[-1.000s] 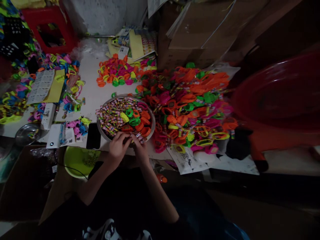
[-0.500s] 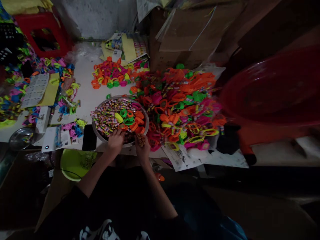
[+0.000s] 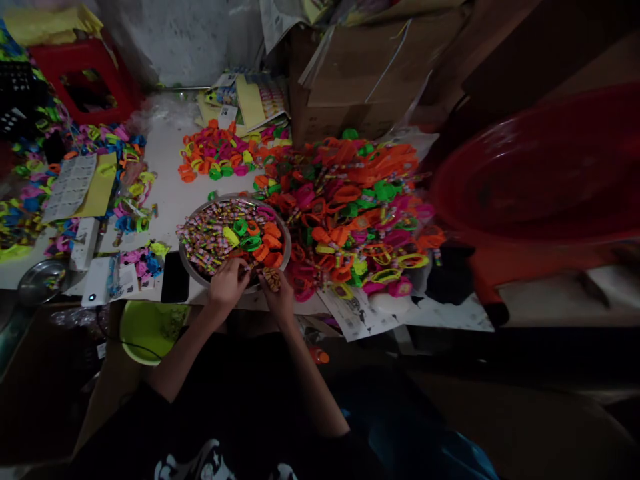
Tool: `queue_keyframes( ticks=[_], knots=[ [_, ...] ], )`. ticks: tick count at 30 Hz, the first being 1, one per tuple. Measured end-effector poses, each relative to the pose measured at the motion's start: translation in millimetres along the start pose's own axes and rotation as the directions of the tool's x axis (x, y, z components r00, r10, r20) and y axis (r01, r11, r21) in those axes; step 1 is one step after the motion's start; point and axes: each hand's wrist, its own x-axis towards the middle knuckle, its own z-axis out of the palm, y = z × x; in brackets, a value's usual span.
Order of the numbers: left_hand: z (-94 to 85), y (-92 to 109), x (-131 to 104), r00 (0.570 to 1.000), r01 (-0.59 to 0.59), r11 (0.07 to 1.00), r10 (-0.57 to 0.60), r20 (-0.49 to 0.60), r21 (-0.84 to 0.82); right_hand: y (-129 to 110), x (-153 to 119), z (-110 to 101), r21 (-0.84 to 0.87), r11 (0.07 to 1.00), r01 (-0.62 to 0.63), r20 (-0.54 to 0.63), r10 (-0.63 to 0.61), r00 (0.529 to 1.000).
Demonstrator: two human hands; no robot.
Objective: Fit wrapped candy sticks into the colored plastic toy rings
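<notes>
A round metal basin (image 3: 287, 248) at the table's front edge holds many small tubes in printed wrappers (image 3: 203, 233), along with toy watches (image 3: 270, 243) in orange, green, yellow and pink. Over its near rim, my left hand (image 3: 227, 285) has its fingertips pinched together; whatever is between them is too small and dark to make out. Close by on the right, my right hand (image 3: 281, 301) is closed around a clump of small brown-yellow pieces (image 3: 272, 279). The fingertips of both hands almost meet above the basin.
Right of the basin lies a big heap of toy watches (image 3: 350, 213); a smaller pile (image 3: 215, 150) lies behind. A black phone (image 3: 175, 277), white box (image 3: 100, 280) and small metal bowl (image 3: 43, 283) stand left. A green basin (image 3: 145, 333) sits below; a red tub (image 3: 540, 167) stands right.
Both hands have drawn closer together, the right one shifting left with the clump still in it. The whole view has shifted slightly.
</notes>
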Motion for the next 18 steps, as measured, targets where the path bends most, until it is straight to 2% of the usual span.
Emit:
queue_keyframes(
  ticks=[2, 4, 6, 8, 11, 14, 16, 18],
  knots=[
    [1.6, 0, -1, 0.999, 0.034, 0.973, -0.039, -0.019, -0.228, -12, 2, 1, 0.096, 0.994, -0.054, 0.038, 0.051, 0.998],
    [2.5, 0, -1, 0.998, 0.058, 0.906, -0.069, -0.01, -0.419, -22, 5, 4, 0.204, 0.972, -0.113, 0.061, 0.103, 0.993],
    [0.2, -1, 0, 0.998, 0.052, 0.859, -0.057, 0.005, -0.509, -28, 8, 7, 0.313, 0.934, -0.174, 0.082, 0.156, 0.984],
    [-5.9, -2, 2, 0.999, 0.018, 0.859, 0.001, 0.036, -0.511, -32, 11, 9, 0.408, 0.879, -0.245, 0.121, 0.214, 0.969],
    [-17.6, -7, 4, 0.996, -0.055, 0.916, 0.078, 0.041, -0.398, -34, 12, 9, 0.533, 0.744, -0.402, 0.219, 0.338, 0.915],
    [-23.5, -14, 7, 0.995, -0.09, 0.986, 0.082, -0.064, -0.137, -36, 12, 5, 0.597, 0.613, -0.517, 0.293, 0.433, 0.852],
    [-22.2, -19, 10, 0.991, -0.098, 0.994, 0.102, -0.083, 0.057, -37, 12, 1, 0.613, 0.577, -0.54, 0.299, 0.463, 0.834],
    [-18.0, -22, 14, 0.99, -0.121, 0.973, 0.132, -0.047, 0.195, -38, 12, -3, 0.621, 0.56, -0.549, 0.305, 0.473, 0.827]
  ],
)
